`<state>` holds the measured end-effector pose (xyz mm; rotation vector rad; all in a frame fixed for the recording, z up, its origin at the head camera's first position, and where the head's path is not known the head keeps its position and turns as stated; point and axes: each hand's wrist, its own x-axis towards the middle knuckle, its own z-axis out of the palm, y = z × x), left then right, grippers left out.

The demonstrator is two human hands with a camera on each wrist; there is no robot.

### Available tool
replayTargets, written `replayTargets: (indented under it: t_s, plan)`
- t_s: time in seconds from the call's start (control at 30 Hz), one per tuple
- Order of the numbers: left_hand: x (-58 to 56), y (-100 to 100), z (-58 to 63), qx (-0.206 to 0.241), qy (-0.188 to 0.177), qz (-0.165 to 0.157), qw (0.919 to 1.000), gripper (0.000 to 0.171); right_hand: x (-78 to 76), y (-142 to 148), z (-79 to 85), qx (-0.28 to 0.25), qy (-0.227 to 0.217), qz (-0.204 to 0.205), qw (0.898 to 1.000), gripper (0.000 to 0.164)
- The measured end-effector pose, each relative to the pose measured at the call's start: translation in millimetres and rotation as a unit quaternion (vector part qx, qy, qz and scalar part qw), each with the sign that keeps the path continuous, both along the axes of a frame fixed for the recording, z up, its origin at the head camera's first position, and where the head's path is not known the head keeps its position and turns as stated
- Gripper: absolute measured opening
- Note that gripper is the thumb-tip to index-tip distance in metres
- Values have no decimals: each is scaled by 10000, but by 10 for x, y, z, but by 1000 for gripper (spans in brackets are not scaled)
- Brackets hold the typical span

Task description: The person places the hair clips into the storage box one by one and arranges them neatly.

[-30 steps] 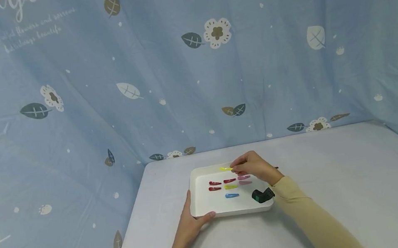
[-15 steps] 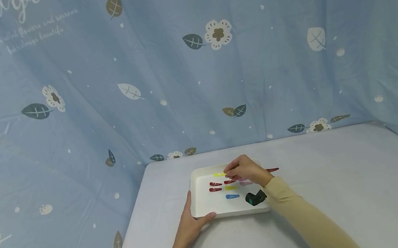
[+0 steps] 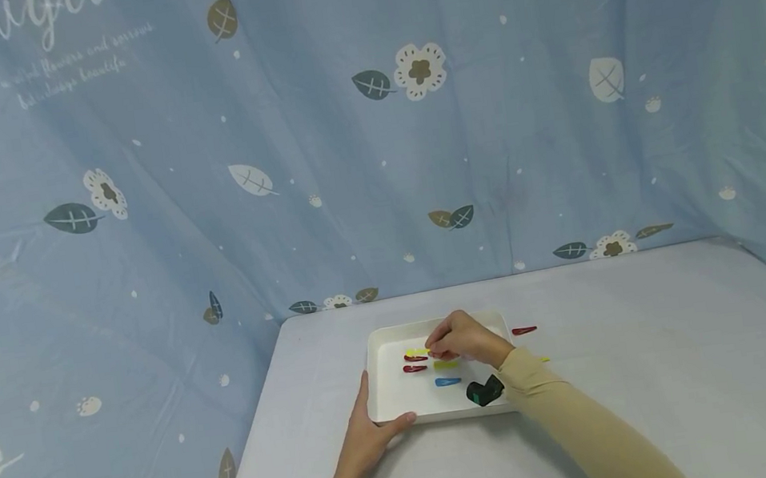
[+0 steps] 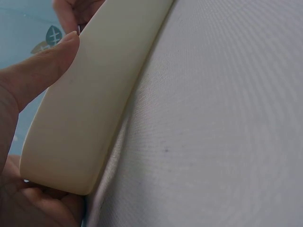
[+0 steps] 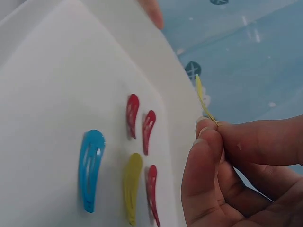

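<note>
My right hand (image 3: pixel 465 337) pinches a yellow snap hair clip (image 5: pixel 202 97) between thumb and fingertips, above the tray's left half. In the right wrist view the clip's wide end points up and away from the fingers. My left hand (image 3: pixel 372 430) grips the near-left corner of a white tray (image 3: pixel 405 407), thumb at the front wall and fingers around the side. Inside the tray lie red hair clips (image 5: pixel 132 116), another yellow clip (image 5: pixel 133 189) and a blue clip (image 3: pixel 448 381). The right hand and sleeve hide the tray's right part in the head view.
On the white table (image 3: pixel 661 364), right of the tray, lies a red hair clip (image 3: pixel 524 330). A bit of yellow (image 3: pixel 544 359) shows beside the right sleeve. A blue patterned curtain (image 3: pixel 338 116) hangs behind and to the left of the table.
My right hand has moved left and slightly nearer over the tray with the yellow clip. The red clip on the table has come into fuller view. My left hand stays at the tray corner.
</note>
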<state>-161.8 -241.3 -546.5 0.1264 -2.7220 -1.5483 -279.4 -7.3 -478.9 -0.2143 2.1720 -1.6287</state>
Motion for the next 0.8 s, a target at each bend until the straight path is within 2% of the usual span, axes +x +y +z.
replayTargets:
  t_s: [0.33,0.8]
  plan:
    - [-1,-11,-20,-60,-17,-21,10000,127,16,-87,-56,529,318,119,9980,8]
    - [-1,0,-37,-98,25,70,9999,126,48,-184,-136,809,248,234,9961,7]
